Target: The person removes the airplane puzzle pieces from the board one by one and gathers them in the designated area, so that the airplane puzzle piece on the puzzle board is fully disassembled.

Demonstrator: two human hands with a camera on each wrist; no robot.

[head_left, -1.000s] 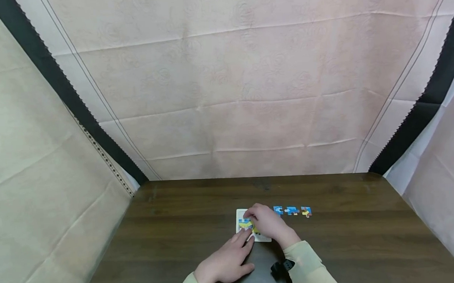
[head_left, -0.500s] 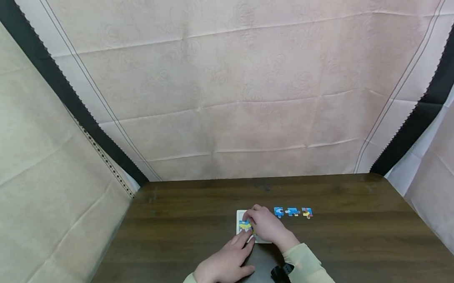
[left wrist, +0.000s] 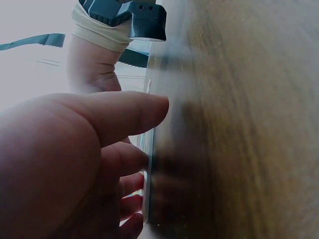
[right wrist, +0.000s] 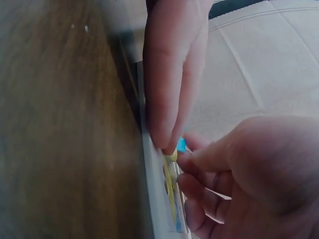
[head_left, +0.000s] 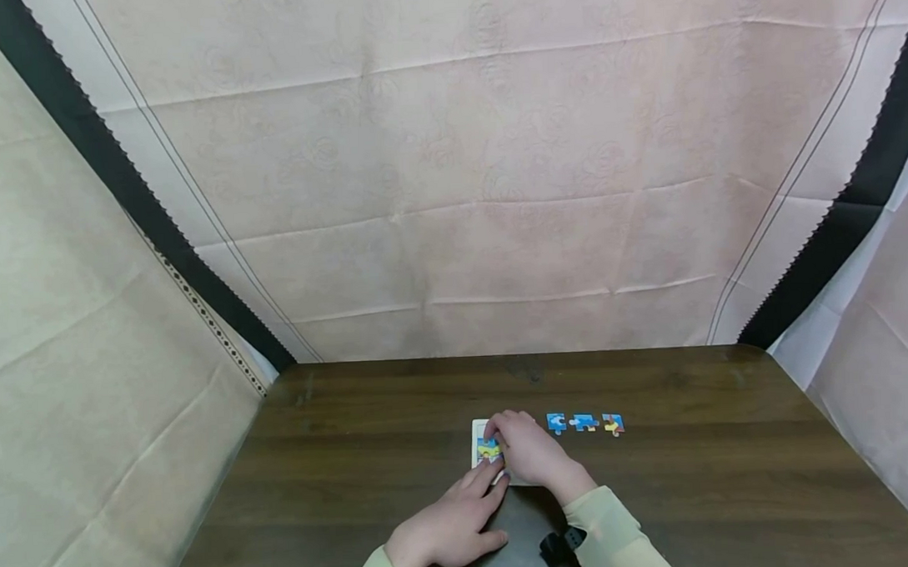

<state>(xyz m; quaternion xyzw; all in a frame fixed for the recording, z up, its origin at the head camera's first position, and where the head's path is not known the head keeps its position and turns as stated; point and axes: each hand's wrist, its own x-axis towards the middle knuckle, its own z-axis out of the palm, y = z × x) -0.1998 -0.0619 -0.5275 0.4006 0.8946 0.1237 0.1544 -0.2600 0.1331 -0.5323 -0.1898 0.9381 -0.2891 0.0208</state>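
Note:
A white-framed jigsaw tray (head_left: 476, 439) with a blue and yellow picture lies under both hands in the head view. My left hand (head_left: 453, 525) rests its straight fingers on the tray's near-left part, thumb spread apart. My right hand (head_left: 537, 454) bends over the tray's right side and hides much of it. In the right wrist view, its thumb and fingers pinch a small jigsaw piece (right wrist: 181, 145), with a blue part showing, close over the picture. The left fingertips are right beside that piece. From the left wrist, the tray (left wrist: 147, 199) shows edge-on beyond the left thumb.
Three loose jigsaw pieces, a left one (head_left: 556, 423), a middle one (head_left: 583, 422) and a right one (head_left: 612, 424), lie in a row right of the tray. The brown wooden table (head_left: 340, 454) meets pale cloth walls (head_left: 496, 190) at the back and sides.
The right hand has shifted slightly over the tray, its fingers curling lower and covering more of the picture's right part. The left hand and the three loose pieces stay in place.

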